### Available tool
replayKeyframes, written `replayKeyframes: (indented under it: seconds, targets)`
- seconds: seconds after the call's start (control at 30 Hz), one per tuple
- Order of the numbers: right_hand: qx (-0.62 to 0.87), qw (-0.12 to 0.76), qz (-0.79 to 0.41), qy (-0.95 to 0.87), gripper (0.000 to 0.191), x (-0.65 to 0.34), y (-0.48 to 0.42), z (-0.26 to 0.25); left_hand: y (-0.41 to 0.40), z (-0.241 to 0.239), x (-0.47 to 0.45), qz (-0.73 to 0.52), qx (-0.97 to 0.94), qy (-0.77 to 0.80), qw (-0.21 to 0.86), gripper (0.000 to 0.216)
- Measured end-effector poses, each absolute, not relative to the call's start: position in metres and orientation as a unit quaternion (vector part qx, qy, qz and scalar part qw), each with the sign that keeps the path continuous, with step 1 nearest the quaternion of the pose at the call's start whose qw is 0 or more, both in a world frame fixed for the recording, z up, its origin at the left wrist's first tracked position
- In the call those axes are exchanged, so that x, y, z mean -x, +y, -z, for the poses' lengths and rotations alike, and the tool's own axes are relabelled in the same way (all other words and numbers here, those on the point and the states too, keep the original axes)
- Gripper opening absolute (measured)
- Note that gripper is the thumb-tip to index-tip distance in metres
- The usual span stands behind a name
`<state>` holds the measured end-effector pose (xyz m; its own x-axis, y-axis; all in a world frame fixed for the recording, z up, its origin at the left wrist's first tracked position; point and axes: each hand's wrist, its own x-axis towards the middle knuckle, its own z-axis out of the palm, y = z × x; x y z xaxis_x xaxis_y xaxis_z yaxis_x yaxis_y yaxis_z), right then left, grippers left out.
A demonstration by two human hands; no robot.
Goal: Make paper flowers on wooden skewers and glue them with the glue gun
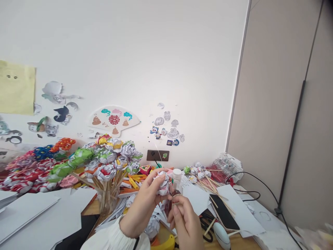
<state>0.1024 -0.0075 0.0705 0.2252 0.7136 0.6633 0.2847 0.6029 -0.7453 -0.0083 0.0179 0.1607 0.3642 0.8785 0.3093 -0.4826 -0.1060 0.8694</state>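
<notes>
My left hand is closed around a white crumpled-paper flower, thumb across its side. Just below it, my right hand has its fingers pinched together near the underside of the flower. What lies between those fingertips is too small and hidden to name. A small clear bottle with a white cap stands right behind my hands, dark liquid in its lower part. To the left, a clear holder carries a bunch of paper flowers on wooden sticks.
Right of my hands lie a black phone, a pale mouse, scissors and loose wooden sticks. White paper sheets cover the left side. A yellow tool lies in front. Black cables run along the right.
</notes>
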Motion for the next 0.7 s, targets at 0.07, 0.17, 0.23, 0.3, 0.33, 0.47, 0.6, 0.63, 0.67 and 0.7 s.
replayKeyframes:
  seconds: [0.07, 0.17, 0.23, 0.3, 0.33, 0.47, 0.6, 0.63, 0.67, 0.7]
  targets:
    - [0.417, 0.664, -0.147, -0.602, 0.03, -0.103, -0.009, -0.064, 0.017, -0.161, 0.009, -0.544, -0.517, 0.194, 0.632, 0.022]
    - [0.427, 0.659, -0.138, -0.603, 0.03, -0.104, -0.009, -0.057, 0.017, -0.163, 0.012, -0.547, -0.523, 0.207, 0.62, 0.02]
    - [0.424, 0.664, -0.143, -0.6, 0.03, -0.107, -0.01, -0.056, 0.018, -0.165, 0.015, -0.531, -0.54, 0.214, 0.617, 0.022]
    - [0.413, 0.668, -0.152, -0.6, 0.03, -0.111, -0.011, -0.056, 0.021, -0.167, 0.019, -0.542, -0.553, 0.242, 0.585, 0.025]
    - [0.405, 0.669, -0.157, -0.603, 0.031, -0.113, -0.012, -0.057, 0.023, -0.167, 0.022, -0.558, -0.555, 0.259, 0.56, 0.026]
    - [0.382, 0.662, -0.213, -0.608, 0.032, -0.126, -0.017, -0.059, 0.03, -0.169, 0.032, -0.608, -0.546, 0.292, 0.497, 0.029]
    - [0.348, 0.67, -0.337, -0.563, 0.031, -0.142, -0.024, -0.067, 0.032, -0.169, 0.037, -0.591, -0.566, 0.246, 0.52, 0.026]
    - [0.336, 0.676, -0.357, -0.55, 0.03, -0.147, -0.025, -0.07, 0.033, -0.169, 0.036, -0.575, -0.579, 0.239, 0.527, 0.027]
    - [0.326, 0.683, -0.367, -0.541, 0.028, -0.152, -0.025, -0.073, 0.033, -0.168, 0.035, -0.559, -0.593, 0.237, 0.529, 0.028]
    - [0.317, 0.689, -0.366, -0.539, 0.027, -0.157, -0.025, -0.076, 0.033, -0.167, 0.033, -0.545, -0.604, 0.24, 0.53, 0.029]
